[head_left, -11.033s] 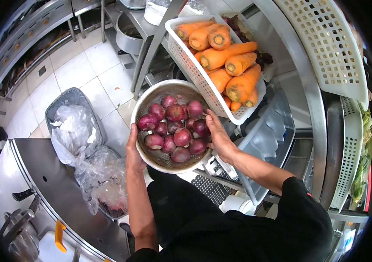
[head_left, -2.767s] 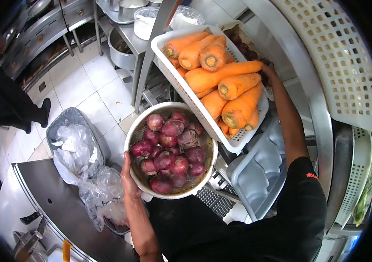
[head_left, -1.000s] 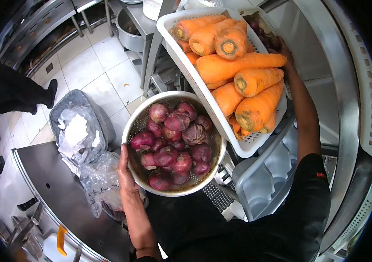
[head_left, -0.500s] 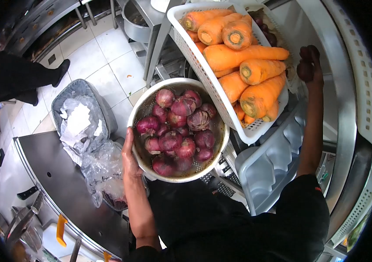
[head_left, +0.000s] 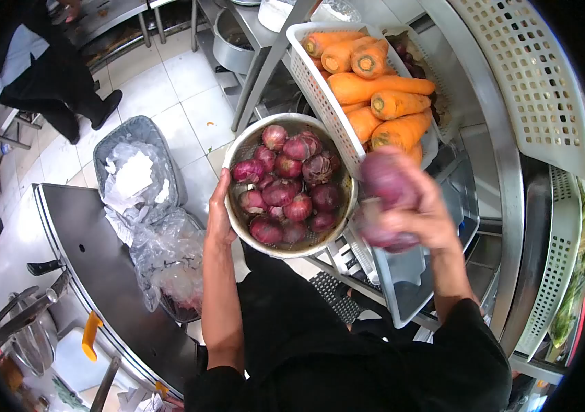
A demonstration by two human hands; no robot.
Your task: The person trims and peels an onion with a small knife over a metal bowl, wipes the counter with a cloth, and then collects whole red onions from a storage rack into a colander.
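My left hand (head_left: 219,216) grips the left rim of a round metal colander (head_left: 248,141), its thumb up along the outside. Several red onions (head_left: 280,192) with dry skins lie piled inside it. To the right of the colander, close to its rim, my right hand (head_left: 431,214) is closed around more red onions (head_left: 390,182). Motion blurs that hand and its onions, so I cannot tell how many it holds. Just beyond it stands a white perforated basket (head_left: 326,93) of large carrots (head_left: 381,84), partly covered by the hand and onions.
Behind the carrots, another basket (head_left: 436,79) holds dark onions. A grey plastic tray (head_left: 409,295) sits below my right arm. Left of me are a lined waste bin (head_left: 177,165), plastic bags (head_left: 162,254) and a steel counter (head_left: 93,247). Another person (head_left: 45,89) stands at upper left.
My right hand has come from the basket behind the carrots to beside the colander, bringing red onions. The colander has shifted slightly up and right in view, still in my left hand.
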